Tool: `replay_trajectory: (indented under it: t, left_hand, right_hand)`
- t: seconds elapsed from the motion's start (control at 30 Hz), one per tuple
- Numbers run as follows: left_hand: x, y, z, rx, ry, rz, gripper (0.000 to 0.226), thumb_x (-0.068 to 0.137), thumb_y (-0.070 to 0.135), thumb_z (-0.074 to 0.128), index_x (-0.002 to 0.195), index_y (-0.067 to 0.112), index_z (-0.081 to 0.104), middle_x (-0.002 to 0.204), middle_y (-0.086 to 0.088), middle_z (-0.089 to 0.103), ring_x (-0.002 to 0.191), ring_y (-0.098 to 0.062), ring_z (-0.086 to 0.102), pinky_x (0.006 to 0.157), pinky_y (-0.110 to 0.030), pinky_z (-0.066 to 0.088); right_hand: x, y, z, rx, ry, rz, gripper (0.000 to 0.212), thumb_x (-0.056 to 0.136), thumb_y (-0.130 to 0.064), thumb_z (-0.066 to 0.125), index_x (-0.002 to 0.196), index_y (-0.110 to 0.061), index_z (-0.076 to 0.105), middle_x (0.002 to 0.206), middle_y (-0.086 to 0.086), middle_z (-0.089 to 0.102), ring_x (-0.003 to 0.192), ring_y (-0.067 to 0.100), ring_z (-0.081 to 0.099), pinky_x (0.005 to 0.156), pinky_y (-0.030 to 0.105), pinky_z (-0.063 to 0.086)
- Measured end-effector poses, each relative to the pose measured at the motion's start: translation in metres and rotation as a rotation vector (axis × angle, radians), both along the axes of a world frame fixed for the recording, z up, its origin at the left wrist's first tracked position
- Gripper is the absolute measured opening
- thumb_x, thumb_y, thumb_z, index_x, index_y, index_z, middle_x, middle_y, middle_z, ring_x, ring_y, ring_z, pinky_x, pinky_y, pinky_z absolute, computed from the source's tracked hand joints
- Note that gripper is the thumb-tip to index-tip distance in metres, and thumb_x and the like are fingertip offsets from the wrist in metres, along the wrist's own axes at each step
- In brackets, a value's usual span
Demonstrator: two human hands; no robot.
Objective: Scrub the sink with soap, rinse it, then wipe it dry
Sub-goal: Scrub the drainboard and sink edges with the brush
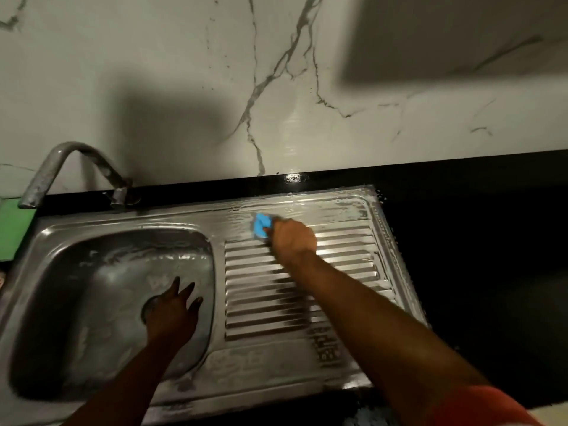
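Observation:
A stainless steel sink (55, 241) with a bowl on the left and a ribbed drainboard (353, 259) on the right lies below me, streaked with soapy film. My right hand (292, 238) grips a blue sponge (261, 226) and presses it on the far edge of the drainboard. My left hand (172, 312) hovers over the bowl with fingers spread, above the drain (149, 305), holding nothing.
A metal tap (52, 170) arches over the bowl's back left corner. Black countertop (476, 256) surrounds the sink on the right and back. A marble-patterned wall (276, 72) rises behind. A green object (12, 229) sits at the left edge.

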State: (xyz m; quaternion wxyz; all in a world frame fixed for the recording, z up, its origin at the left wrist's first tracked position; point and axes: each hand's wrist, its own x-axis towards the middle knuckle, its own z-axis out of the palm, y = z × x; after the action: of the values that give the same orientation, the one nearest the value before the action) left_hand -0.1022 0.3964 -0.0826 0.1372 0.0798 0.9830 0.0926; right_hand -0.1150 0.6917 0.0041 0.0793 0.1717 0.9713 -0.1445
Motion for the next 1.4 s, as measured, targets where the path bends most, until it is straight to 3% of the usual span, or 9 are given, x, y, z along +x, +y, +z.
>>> replay_trajectory:
  t: [0.23,0.43,0.63,0.8,0.93,1.03,1.13,1.27,1.4]
  left_hand:
    - [0.007,0.003,0.004,-0.013,-0.013,-0.005,0.051,0.101,0.043,0.063,0.148,0.022,0.059,0.163,-0.012,0.041,0.137,-0.043,0.052,0.110,-0.054,0.045]
    - [0.015,-0.007,-0.003,-0.065,-0.047,0.040,0.052,0.103,0.050,0.055,0.151,0.028,0.055,0.167,-0.006,0.036,0.149,-0.035,0.039,0.108,-0.057,0.044]
    - [0.027,-0.005,-0.007,-0.030,-0.058,0.053,0.050,0.100,0.049,0.061,0.146,0.029,0.061,0.164,-0.007,0.041,0.142,-0.040,0.047,0.101,-0.059,0.049]
    - [0.035,-0.017,-0.002,-0.002,-0.085,0.079,0.053,0.101,0.054,0.056,0.151,0.034,0.055,0.168,-0.002,0.035,0.146,-0.037,0.043,0.104,-0.054,0.048]
    - [0.033,-0.023,-0.004,-0.025,-0.084,0.061,0.054,0.103,0.056,0.051,0.153,0.036,0.050,0.169,-0.001,0.031,0.148,-0.034,0.041,0.106,-0.053,0.047]
    - [0.035,-0.024,-0.007,-0.038,-0.087,0.056,0.055,0.103,0.056,0.051,0.153,0.035,0.051,0.169,-0.003,0.033,0.148,-0.033,0.042,0.106,-0.052,0.047]
    - [0.033,-0.030,-0.006,-0.056,-0.060,0.050,0.054,0.102,0.056,0.052,0.152,0.036,0.052,0.168,-0.003,0.034,0.147,-0.030,0.044,0.105,-0.051,0.047]
    - [0.032,-0.052,-0.006,-0.029,-0.016,0.043,0.050,0.100,0.051,0.059,0.146,0.030,0.060,0.163,-0.007,0.042,0.138,-0.033,0.053,0.098,-0.053,0.050]
    - [0.033,-0.061,-0.003,-0.026,-0.057,0.073,0.052,0.102,0.054,0.055,0.148,0.030,0.058,0.163,-0.007,0.041,0.139,-0.032,0.050,0.101,-0.051,0.047]
  right_hand:
    - [0.066,0.192,-0.001,0.284,-0.072,-0.422,0.028,0.103,-0.037,0.046,0.111,-0.018,0.065,0.106,0.009,0.071,0.098,0.032,0.070,0.076,0.035,0.051]
    - [0.020,0.195,0.001,0.236,-0.022,-0.381,0.027,0.101,-0.031,0.047,0.114,-0.016,0.066,0.110,0.011,0.070,0.102,0.033,0.068,0.082,0.038,0.052]
    - [0.076,0.200,-0.008,0.226,-0.069,-0.425,0.028,0.101,-0.036,0.046,0.110,-0.017,0.064,0.109,0.013,0.070,0.102,0.035,0.069,0.084,0.040,0.053]
    - [0.069,0.149,-0.002,0.161,-0.042,-0.434,0.030,0.103,-0.034,0.045,0.115,-0.014,0.064,0.113,0.016,0.069,0.105,0.038,0.067,0.087,0.042,0.053]
    - [0.012,0.030,0.005,-0.012,-0.034,-0.243,0.031,0.104,-0.037,0.044,0.115,-0.018,0.066,0.110,0.009,0.072,0.101,0.031,0.069,0.078,0.034,0.049]
    - [-0.014,-0.080,0.003,-0.160,-0.067,0.002,0.033,0.103,-0.033,0.044,0.123,-0.016,0.065,0.117,0.011,0.070,0.107,0.032,0.067,0.088,0.036,0.052]
    - [-0.016,-0.109,0.002,-0.143,-0.081,0.122,0.033,0.102,-0.028,0.046,0.128,-0.015,0.062,0.122,0.010,0.068,0.108,0.032,0.067,0.091,0.037,0.052]
    - [0.024,-0.014,0.000,-0.017,-0.029,-0.110,0.034,0.103,-0.044,0.042,0.121,-0.022,0.062,0.108,0.007,0.072,0.098,0.033,0.069,0.075,0.034,0.047]
    - [0.089,0.110,0.008,0.174,-0.044,-0.461,0.030,0.104,-0.033,0.041,0.117,-0.018,0.063,0.107,0.014,0.071,0.099,0.035,0.068,0.079,0.039,0.052]
